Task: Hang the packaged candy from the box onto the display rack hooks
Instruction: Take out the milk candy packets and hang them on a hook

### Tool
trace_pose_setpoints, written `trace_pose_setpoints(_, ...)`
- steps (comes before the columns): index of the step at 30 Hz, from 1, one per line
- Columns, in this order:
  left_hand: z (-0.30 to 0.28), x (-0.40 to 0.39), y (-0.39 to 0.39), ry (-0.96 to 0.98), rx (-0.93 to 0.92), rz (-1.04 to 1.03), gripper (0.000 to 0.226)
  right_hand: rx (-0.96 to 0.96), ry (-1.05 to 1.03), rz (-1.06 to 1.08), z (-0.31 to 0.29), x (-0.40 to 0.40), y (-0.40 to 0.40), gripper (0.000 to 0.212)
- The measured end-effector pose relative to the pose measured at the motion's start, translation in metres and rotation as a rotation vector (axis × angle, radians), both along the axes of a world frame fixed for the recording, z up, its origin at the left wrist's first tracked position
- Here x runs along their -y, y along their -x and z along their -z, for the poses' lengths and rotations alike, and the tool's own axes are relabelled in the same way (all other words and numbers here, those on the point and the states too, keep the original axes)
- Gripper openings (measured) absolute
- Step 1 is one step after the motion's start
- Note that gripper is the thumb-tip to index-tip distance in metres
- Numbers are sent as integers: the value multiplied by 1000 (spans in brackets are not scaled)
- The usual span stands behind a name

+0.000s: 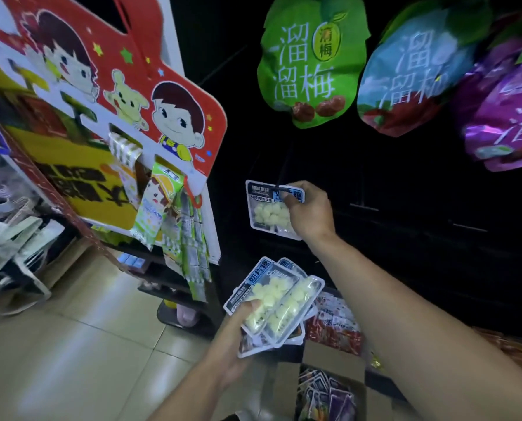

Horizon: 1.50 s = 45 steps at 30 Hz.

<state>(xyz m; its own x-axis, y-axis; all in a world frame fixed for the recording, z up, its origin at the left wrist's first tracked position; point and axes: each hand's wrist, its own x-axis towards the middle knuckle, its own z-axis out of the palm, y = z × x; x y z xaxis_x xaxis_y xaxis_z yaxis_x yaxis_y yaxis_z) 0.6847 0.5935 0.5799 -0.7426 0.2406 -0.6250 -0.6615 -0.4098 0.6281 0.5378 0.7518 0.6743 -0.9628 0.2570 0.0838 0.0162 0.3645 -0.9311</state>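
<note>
Pinching one candy pack by its header, our right hand lines its hole up with a dark hook, seemingly threaded; our left hand grips the spare packs above the box, ready to feed.

The right hand pinches a candy pack at a dark hook; the left hand holds a fanned stack of packs above the box.

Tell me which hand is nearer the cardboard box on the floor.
Left. The left hand, gripping a stack of candy packs, sits just above and left of the box; the right hand is higher, at the hook.
</note>
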Motion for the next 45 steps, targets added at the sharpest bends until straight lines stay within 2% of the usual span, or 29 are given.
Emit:
trace_pose_setpoints(6,-7,5,4,-22,9,20,17,-34,1,92,-5,-2,1,7)
trace_pose_setpoints(10,-5,13,7,-32,17,20,35,-22,-41,89,2,-3,0,6)
trace_pose_setpoints(15,-3,19,10,-30,17,24,40,-22,-45,119,8,-2,5,7)
trace_pose_setpoints(22,1,23,14,11,27,52,62,61,34,249,4,5,56,14)
trace_pose_setpoints(25,3,27,15,32,25,45,71,118,7,247,1,0,76,34)
trace_pose_setpoints(29,3,28,17,-19,14,28,48,233,-89,129,2,-3,71,82)
trace_pose_setpoints(31,1,26,20,-37,8,26,48,324,-131,18,4,-6,48,101)
trace_pose_setpoints(32,-1,24,21,-38,0,30,48,355,-126,-48,4,-10,32,102)
trace_pose_setpoints(35,-4,16,26,-26,-40,33,45,474,-143,-261,-1,-24,-26,81)
trace_pose_setpoints(38,-7,4,29,-1,-91,38,50,556,-239,-375,-4,-36,-70,83)
trace_pose_setpoints(41,-13,-9,30,35,-161,55,56,559,-265,-369,-4,-43,-89,73)
trace_pose_setpoints(45,-15,-21,26,85,-208,68,69,518,-138,-258,-1,-52,-103,59)
